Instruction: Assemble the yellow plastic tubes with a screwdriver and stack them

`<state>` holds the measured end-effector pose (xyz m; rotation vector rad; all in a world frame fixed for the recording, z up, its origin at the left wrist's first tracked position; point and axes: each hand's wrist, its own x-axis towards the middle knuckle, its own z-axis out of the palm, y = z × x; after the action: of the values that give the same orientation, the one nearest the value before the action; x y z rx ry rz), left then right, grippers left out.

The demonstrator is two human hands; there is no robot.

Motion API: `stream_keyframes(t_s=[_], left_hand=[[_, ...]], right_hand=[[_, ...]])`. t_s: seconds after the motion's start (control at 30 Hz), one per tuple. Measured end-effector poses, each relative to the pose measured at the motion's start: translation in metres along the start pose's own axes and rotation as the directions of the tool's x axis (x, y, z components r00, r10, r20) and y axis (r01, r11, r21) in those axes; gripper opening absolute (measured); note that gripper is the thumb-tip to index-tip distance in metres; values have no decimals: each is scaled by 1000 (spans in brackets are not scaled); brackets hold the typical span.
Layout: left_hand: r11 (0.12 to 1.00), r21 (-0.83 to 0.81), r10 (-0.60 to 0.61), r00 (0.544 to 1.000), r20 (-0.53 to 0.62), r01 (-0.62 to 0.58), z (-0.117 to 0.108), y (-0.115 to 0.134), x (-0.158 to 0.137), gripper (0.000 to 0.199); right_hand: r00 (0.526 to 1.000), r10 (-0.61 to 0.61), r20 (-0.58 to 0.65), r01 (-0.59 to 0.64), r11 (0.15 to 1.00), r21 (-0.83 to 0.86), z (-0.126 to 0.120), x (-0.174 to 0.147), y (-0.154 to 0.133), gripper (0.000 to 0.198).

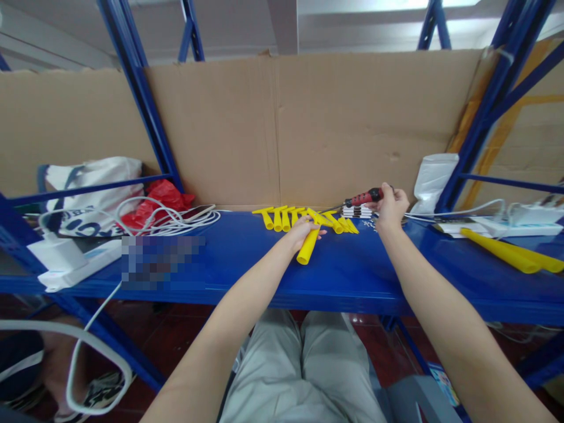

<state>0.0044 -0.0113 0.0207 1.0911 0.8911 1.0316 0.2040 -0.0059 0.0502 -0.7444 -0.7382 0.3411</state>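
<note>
So the yellow piece [309,245] is plain, smooth plastic-looking stuff, roughly T-shaped, with a round hollow tube for a stem. It's tilted, open tube end pointing near and a bit left, crossbar at the far end, partly covered by fingers. The hand tool [362,198] is far and to the right of it: chunky red-and-black handle, thin shaft angled left and slightly down toward the crossbar. Can't tell if the tip's actually touching, tbh.

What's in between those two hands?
In the head view: a red-handled tool pointing from the right hand toward the left hand, yellow pieces, white strips and tiny white bits.
</note>
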Motion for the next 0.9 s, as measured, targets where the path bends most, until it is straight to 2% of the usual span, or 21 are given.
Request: stream_keyframes(t_s=[0.23, 0.6, 0.9], left_hand=[[1000, -6, -15, 999, -29, 14, 3, 2, -5, 44], [1000, 8, -8, 1000, 7, 8, 3, 2, -7, 44], [999, 36, -27, 999, -38, 29, -1, 0, 0, 41]], right_hand=[[999, -6, 47, 7, 1000, -16, 0, -2, 1, 38], [1000, 12, 24, -11, 999, -35, 1, -4, -3, 34], [979, -131, 156, 154, 977, -145, 1, -15, -11, 22]])
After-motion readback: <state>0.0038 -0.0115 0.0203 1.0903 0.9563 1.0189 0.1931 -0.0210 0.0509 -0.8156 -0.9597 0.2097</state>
